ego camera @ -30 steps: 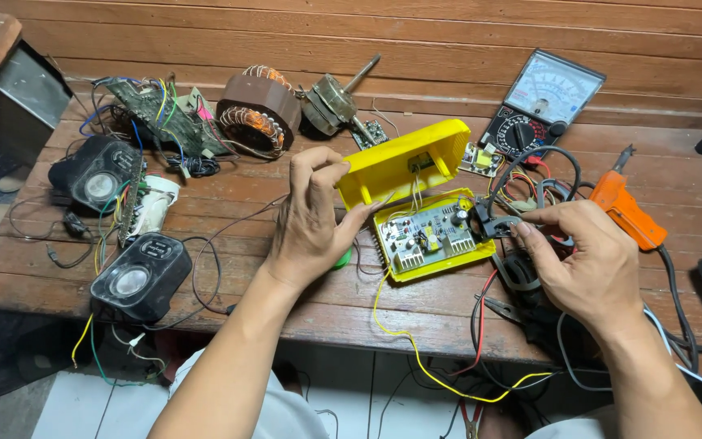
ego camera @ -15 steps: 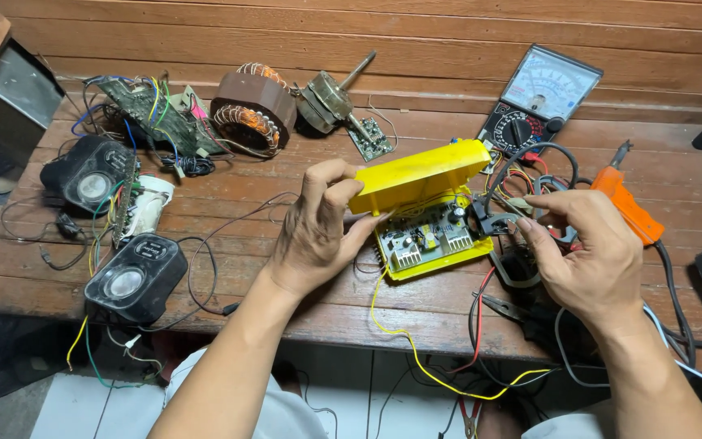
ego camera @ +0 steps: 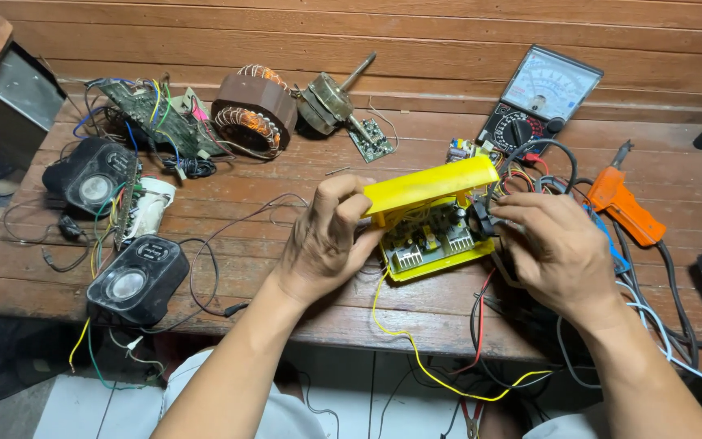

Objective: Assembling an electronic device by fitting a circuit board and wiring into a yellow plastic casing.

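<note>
The left hand [ego camera: 322, 244] grips the near-left end of a yellow plastic lid [ego camera: 432, 185], thumb and fingers curled shut around its edge, holding it tilted over the yellow case [ego camera: 440, 262] whose circuit board [ego camera: 428, 236] lies bare beneath; the case rests on the wooden table [ego camera: 302, 317], near the front edge and between the two hands (a yellow wire [ego camera: 416, 358] trails from it down over the table edge); the right hand [ego camera: 558, 248] sits against the right side of the case, fingers bent and closed about a small black part [ego camera: 481, 219] among the wires, though exactly how tightly they pinch it cannot be told; just right of that hand lies an orange soldering gun [ego camera: 623, 207], and behind it, leaning at the back, an analogue multimeter [ego camera: 538, 102] with a black dial; further left along the back stand a copper-wound stator [ego camera: 253, 110], a motor shaft assembly [ego camera: 335, 97], a small green board [ego camera: 370, 140] and a larger green board [ego camera: 156, 118] tangled in coloured leads; two black speakers [ego camera: 136, 276] sit at the left, well apart from the case.
</note>
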